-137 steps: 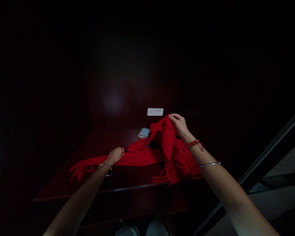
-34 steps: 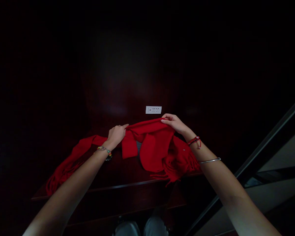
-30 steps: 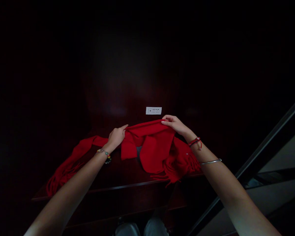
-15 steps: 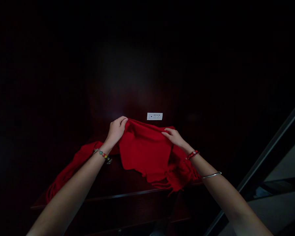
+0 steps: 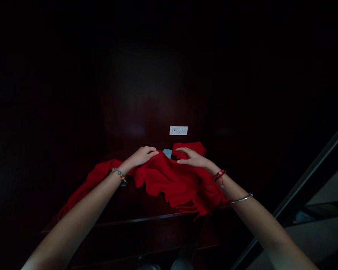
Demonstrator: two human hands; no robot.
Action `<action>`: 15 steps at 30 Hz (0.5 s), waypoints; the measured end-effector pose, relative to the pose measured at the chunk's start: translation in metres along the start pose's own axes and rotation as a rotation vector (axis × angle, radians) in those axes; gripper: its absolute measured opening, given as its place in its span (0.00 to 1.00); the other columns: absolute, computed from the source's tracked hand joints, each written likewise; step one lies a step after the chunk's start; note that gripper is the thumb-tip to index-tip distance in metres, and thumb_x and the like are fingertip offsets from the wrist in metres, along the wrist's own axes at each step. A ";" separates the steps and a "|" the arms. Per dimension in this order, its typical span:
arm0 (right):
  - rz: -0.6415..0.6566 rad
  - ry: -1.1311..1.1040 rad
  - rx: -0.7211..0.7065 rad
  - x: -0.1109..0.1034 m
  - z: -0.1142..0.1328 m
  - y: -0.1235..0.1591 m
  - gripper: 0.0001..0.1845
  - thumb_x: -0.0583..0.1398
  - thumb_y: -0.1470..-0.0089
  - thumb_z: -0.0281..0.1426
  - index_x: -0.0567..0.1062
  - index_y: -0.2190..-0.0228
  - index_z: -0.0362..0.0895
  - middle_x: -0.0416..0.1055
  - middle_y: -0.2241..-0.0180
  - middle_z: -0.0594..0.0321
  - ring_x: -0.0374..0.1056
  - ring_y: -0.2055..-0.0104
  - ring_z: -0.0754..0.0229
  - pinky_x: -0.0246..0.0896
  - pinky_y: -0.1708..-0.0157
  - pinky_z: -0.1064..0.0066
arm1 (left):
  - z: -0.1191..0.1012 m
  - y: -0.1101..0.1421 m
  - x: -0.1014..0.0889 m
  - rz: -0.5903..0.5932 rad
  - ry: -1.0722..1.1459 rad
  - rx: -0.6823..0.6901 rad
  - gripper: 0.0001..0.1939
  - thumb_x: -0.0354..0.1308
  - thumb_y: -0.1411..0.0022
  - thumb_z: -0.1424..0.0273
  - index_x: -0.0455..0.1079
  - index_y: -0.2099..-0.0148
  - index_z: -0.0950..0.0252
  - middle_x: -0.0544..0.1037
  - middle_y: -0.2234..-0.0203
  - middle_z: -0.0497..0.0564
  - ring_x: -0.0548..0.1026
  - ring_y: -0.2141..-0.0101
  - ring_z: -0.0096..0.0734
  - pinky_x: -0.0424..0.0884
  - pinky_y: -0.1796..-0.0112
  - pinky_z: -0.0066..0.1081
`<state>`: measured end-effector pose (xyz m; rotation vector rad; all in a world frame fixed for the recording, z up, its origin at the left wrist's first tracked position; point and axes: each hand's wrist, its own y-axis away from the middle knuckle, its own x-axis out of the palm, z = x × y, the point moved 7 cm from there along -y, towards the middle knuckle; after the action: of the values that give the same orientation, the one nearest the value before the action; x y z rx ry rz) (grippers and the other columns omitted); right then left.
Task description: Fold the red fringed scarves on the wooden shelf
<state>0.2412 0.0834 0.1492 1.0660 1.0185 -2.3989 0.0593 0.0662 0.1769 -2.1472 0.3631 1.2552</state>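
A red fringed scarf (image 5: 169, 180) lies rumpled across a dark wooden shelf (image 5: 121, 210), its tassels toward the front edge. My left hand (image 5: 145, 155) is closed on the scarf's upper edge, thumb and fingers together at the cloth. Just above the cloth on the other side, my right hand (image 5: 194, 157) has its thumb and fingers apart, with no cloth seen pinched between them. Between the two hands, a small pale blue object (image 5: 167, 153) shows behind the scarf; most of it is hidden and its kind is unclear.
A white wall socket (image 5: 178, 130) sits on the dark back panel behind the scarf. Below the shelf, dim rounded shapes (image 5: 181, 264) show at the bottom edge. A dark slanted frame (image 5: 293, 202) stands at the right.
The scarf's raised edge has come down and the cloth is more crumpled. My right hand has let go of it and opened. The pale blue object has come into view.
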 end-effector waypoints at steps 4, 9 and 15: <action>0.019 -0.109 -0.075 0.030 0.036 -0.013 0.20 0.59 0.56 0.39 0.70 0.61 0.43 0.69 0.63 0.59 0.64 0.62 0.59 0.57 0.63 0.68 | -0.021 -0.003 0.013 0.025 0.065 0.077 0.16 0.44 0.41 0.63 0.68 0.70 0.67 0.73 0.74 0.47 0.66 0.73 0.24 0.59 0.71 0.22; -0.073 -0.284 0.081 0.019 0.024 -0.021 0.14 0.57 0.56 0.41 0.68 0.78 0.42 0.62 0.80 0.68 0.58 0.76 0.66 0.52 0.75 0.73 | -0.013 0.006 0.023 0.101 0.069 0.058 0.15 0.50 0.45 0.60 0.69 0.67 0.67 0.74 0.72 0.47 0.67 0.74 0.25 0.59 0.72 0.22; -0.255 -0.583 0.116 -0.026 0.023 -0.010 0.14 0.60 0.60 0.41 0.66 0.78 0.43 0.60 0.80 0.70 0.55 0.77 0.68 0.50 0.76 0.75 | 0.029 0.017 0.043 0.162 -0.124 -0.104 0.12 0.49 0.46 0.65 0.70 0.71 0.68 0.72 0.79 0.47 0.66 0.76 0.25 0.57 0.75 0.22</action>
<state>0.2416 0.0739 0.1835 0.2262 0.8453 -2.7462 0.0525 0.0745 0.1231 -2.1485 0.4349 1.5207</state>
